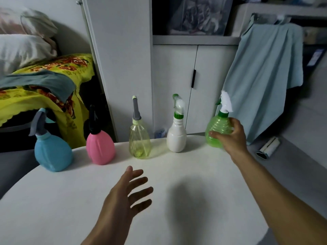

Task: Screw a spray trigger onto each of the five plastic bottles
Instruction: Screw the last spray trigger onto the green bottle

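Observation:
Five bottles stand in a row along the far edge of the white table (159,209), each with a spray trigger on top. From left: a blue bottle (53,152) with a grey trigger, a pink bottle (101,149) with a black trigger, a clear yellow bottle (139,142) with a grey trigger, a white bottle (177,138) with a white and green trigger, and a ribbed green bottle (216,129) with a white trigger. My right hand (231,138) grips the green bottle's body at the far right. My left hand (129,191) hovers over the table's middle, fingers spread, holding nothing.
A bed with a yellow flowered cover (53,76) lies at the left. White cabinet doors (177,85) stand behind the table. A light blue cloth (265,71) hangs at the right. A lint roller (269,147) lies on the grey surface to the right.

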`<state>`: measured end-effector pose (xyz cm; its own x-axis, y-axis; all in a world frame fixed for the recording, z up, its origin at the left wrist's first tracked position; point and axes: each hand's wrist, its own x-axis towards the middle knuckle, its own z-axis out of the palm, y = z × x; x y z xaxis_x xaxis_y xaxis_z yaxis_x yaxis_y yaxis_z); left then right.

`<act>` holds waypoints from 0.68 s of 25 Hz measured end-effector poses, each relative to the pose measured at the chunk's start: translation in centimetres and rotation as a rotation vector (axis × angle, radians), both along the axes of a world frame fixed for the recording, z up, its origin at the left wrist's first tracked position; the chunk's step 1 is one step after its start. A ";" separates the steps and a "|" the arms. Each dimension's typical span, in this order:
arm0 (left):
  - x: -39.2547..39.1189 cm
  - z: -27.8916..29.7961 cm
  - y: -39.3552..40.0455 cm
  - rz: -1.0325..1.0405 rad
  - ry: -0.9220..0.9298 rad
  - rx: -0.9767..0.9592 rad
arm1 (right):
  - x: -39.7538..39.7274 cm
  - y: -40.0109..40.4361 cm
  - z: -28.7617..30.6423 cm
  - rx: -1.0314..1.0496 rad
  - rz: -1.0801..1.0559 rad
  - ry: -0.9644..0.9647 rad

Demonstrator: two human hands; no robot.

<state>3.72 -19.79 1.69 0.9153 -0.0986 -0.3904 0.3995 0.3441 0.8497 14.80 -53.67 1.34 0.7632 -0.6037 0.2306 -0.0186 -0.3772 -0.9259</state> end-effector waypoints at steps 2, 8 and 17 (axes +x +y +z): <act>0.6 -0.3 0.3 -0.012 0.009 0.003 | 1.5 -0.9 -2.5 0.026 0.013 0.038; 1.4 -1.2 0.7 0.002 0.042 0.010 | 3.3 -2.4 -6.2 0.065 0.145 0.041; 0.7 0.0 0.3 -0.013 -0.052 0.070 | 1.2 -2.9 -7.6 -0.026 0.128 0.220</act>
